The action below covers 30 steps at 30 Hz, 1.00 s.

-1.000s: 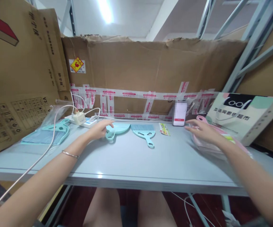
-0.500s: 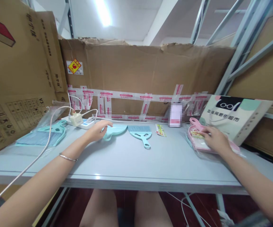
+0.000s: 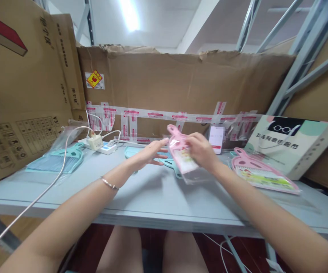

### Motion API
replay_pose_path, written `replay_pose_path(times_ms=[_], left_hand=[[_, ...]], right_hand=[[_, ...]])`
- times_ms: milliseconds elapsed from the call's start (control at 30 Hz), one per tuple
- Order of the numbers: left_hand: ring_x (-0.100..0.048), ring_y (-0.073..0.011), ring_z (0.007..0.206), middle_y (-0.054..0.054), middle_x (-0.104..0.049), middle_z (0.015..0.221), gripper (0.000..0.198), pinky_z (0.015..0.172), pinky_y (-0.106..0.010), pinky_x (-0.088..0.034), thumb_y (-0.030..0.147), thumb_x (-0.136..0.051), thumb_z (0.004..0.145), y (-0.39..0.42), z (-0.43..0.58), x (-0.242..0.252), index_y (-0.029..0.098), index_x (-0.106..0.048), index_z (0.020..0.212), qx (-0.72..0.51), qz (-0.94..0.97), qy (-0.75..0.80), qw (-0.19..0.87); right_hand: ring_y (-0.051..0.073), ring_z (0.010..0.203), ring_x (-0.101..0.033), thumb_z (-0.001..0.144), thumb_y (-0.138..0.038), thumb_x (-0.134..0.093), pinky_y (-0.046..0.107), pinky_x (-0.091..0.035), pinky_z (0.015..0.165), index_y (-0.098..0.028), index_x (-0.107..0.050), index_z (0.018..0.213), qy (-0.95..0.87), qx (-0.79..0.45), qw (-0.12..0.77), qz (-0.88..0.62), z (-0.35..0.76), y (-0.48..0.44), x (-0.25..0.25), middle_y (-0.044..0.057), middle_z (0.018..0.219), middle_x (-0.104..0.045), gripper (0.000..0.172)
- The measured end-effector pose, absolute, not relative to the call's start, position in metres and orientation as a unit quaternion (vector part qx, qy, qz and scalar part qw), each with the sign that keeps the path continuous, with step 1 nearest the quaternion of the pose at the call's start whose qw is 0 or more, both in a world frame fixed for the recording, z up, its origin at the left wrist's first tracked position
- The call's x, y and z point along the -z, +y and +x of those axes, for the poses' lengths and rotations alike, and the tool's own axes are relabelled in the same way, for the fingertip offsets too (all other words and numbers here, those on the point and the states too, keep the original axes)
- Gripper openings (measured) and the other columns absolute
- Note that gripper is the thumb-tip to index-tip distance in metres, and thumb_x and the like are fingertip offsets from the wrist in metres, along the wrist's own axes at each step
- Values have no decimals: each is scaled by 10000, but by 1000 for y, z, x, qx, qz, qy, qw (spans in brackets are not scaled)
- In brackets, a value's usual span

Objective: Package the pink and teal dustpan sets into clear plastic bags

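Note:
My right hand [image 3: 200,149] grips a pink dustpan-and-brush set [image 3: 183,157] in a clear plastic bag, raised over the middle of the table with its handle loop up. Beside it, my left hand [image 3: 149,153] is open, fingers stretched towards the set; whether a fingertip touches the bag I cannot tell. Behind my left hand, partly covered, lies a teal dustpan [image 3: 130,152]. A teal hand brush [image 3: 172,164] shows in part under the raised set. Another bagged pink set [image 3: 255,168] rests at the right, a bit of teal behind it.
A bagged teal set [image 3: 58,159] lies at the left beside a power strip [image 3: 105,148] with a plugged-in charger [image 3: 96,142]. A white cable [image 3: 54,178] crosses the left side. At the back stand a phone [image 3: 216,138], a paper bag [image 3: 283,140] and a large cardboard sheet [image 3: 158,83].
My right hand has lifted a bagged pink set from the right pile and carried it left to the middle. My left hand has let go of the teal dustpan and moved right, fingers spread.

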<state>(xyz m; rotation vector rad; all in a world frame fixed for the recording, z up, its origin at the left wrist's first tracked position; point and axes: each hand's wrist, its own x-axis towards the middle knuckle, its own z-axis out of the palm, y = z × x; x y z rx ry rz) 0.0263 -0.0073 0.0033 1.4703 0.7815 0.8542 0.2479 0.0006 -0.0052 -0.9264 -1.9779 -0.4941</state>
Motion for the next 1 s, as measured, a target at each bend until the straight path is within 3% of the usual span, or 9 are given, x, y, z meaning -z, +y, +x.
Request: replay_pose_path(times_ms=[133,233,300,367,433,500,667,767,1000], left_hand=[[-638,-190,776,-95,-672,917,320,697,-309,-509,317,-691,692,11,32,3,145,-612,950,-485,570,305,589],[-643,-197,788,-80,-677,891,252,716,-319,-515,231,-675,696,26,19,9,146,-599,920,-601,497,323,537],[-643,-193,819,-74,-672,918,226,726,-318,-521,268,-624,753,33,11,9,159,-576,946,-669,444,329,497],[-641,-181,842,-72,-666,944,212,741,-308,-522,316,-560,810,38,9,9,166,-556,959,-726,398,313,465],[-639,-176,863,-75,-665,968,246,763,-303,-520,377,-502,846,41,10,9,167,-556,962,-767,375,274,443],[-637,-183,892,-80,-671,978,328,789,-298,-513,451,-462,855,40,13,10,162,-580,955,-789,369,238,431],[-640,-218,926,-92,-694,968,456,834,-337,-498,518,-383,868,37,18,16,148,-644,924,-786,381,244,422],[-629,-232,979,-108,-682,1031,467,871,-357,-482,505,-366,880,38,17,18,148,-655,963,-799,369,258,399],[-620,-180,1004,-116,-660,1084,388,866,-286,-473,408,-351,905,50,10,26,142,-628,959,-815,330,346,326]], right_hand=[[210,938,-544,860,-182,-426,349,-443,822,-228,-580,802,-831,187,438,-288,197,2,-1,77,904,-603,171],[220,985,-510,851,-309,-503,382,-396,888,-215,-561,843,-771,156,549,-283,188,-1,1,81,946,-574,111],[198,866,-519,840,-353,-508,365,-416,821,-212,-527,799,-704,61,632,-319,186,0,8,55,848,-550,148],[155,713,-503,808,-361,-540,310,-430,716,-216,-493,740,-625,-142,677,-361,182,3,20,3,716,-510,167],[126,648,-500,745,-354,-608,270,-429,659,-216,-485,735,-539,-349,664,-382,175,8,32,-26,671,-514,185],[116,649,-536,688,-347,-650,256,-441,651,-213,-492,762,-479,-468,640,-377,166,12,41,-29,686,-563,220],[112,662,-600,678,-312,-625,255,-489,668,-218,-525,810,-429,-584,610,-321,153,8,48,-27,751,-649,190],[132,610,-609,723,-301,-554,268,-506,600,-207,-548,834,-403,-637,586,-299,151,3,48,-15,711,-659,145],[176,520,-620,810,-382,-416,283,-506,478,-159,-574,809,-361,-709,534,-286,149,1,47,26,582,-620,273]])
